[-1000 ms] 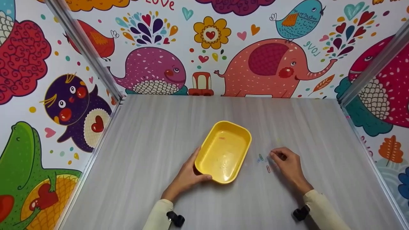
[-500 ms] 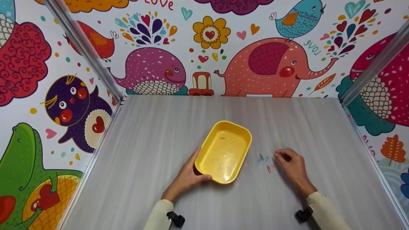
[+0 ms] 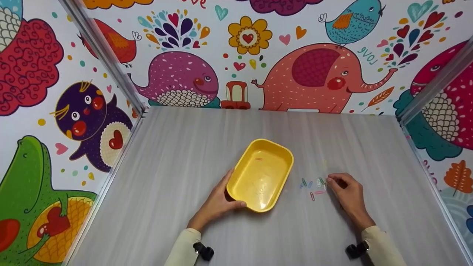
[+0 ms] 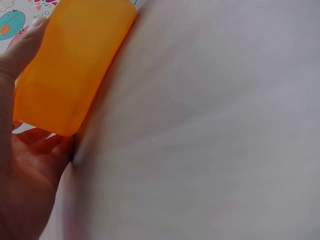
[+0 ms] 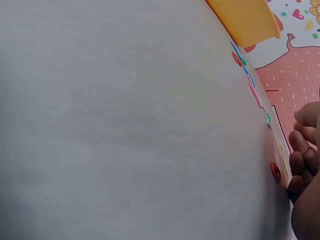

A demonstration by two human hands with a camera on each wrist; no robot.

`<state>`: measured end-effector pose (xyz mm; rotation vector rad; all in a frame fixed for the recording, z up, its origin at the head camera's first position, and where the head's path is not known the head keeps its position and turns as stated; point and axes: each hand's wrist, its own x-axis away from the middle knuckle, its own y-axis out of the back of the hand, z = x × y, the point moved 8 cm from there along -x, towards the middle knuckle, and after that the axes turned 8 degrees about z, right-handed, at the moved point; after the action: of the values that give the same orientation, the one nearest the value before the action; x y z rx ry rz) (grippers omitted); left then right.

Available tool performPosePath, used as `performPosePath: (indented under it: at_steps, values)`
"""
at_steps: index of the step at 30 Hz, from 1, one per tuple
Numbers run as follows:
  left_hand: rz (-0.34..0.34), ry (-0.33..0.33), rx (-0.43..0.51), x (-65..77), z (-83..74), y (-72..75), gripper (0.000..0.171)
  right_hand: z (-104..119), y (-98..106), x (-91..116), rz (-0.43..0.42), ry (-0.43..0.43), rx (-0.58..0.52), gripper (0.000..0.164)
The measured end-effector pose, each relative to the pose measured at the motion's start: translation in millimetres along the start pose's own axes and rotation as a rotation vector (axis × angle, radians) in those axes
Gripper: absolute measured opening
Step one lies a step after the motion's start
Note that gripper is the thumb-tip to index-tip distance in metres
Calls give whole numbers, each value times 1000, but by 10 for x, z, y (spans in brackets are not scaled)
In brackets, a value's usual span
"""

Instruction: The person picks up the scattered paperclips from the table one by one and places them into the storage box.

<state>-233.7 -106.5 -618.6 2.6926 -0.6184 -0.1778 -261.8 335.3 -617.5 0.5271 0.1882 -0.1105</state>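
Note:
My left hand (image 3: 216, 203) grips the near left corner of a yellow plastic tray (image 3: 230, 193), thumb at the near rim and fingers along the left side. Inside the tray lies one small reddish paper clip (image 3: 259, 159). To the right of the tray, several coloured paper clips are scattered, among them a red clip (image 3: 312, 196), a pink clip (image 3: 319, 192) and a blue clip (image 3: 310, 184). My right hand (image 3: 347, 190) is low over the table, fingers curled and thumb near the index fingertip, beside a green clip (image 3: 322, 181). Whether a clip is between its fingertips is hidden.
A grey wood-grain table (image 3: 184, 147) bears everything. Colourful printed walls (image 3: 177, 70) stand at the back and sides, with metal posts at the corners. A faint yellow clip (image 3: 325, 162) lies farther back, and a red clip (image 5: 275, 171) shows near the right fingers.
My right hand has moved to the right, uncovering white and green clips that it hid before. The left hand and the tray have stayed in place; the head view has shifted slightly.

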Motion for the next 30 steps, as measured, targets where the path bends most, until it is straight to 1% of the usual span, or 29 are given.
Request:
performPosePath:
  at_steps: [5, 9, 12, 17, 21, 24, 30]
  values:
    - [2, 0, 7, -9, 15, -3, 123, 0, 18, -22, 12, 35, 20, 10]
    - [5, -7, 8, -10, 27, -9, 123, -2, 29, -24, 8, 79, 39, 10]
    - [2, -6, 16, -10, 34, -5, 123, 6, 24, -16, 15, 131, 53, 12]
    - [-5, -13, 29, -7, 24, 5, 122, 44, -6, -6, 51, 239, 74, 18]
    - [-2, -8, 31, -4, 31, 1, 121, 81, -32, 4, 82, 303, 120, 22]
    - [3, -1, 32, -2, 38, -5, 121, 103, -54, 9, 101, 324, 170, 24]
    - [5, 0, 28, -3, 37, -8, 122, 134, -95, 6, 126, 332, 245, 28]
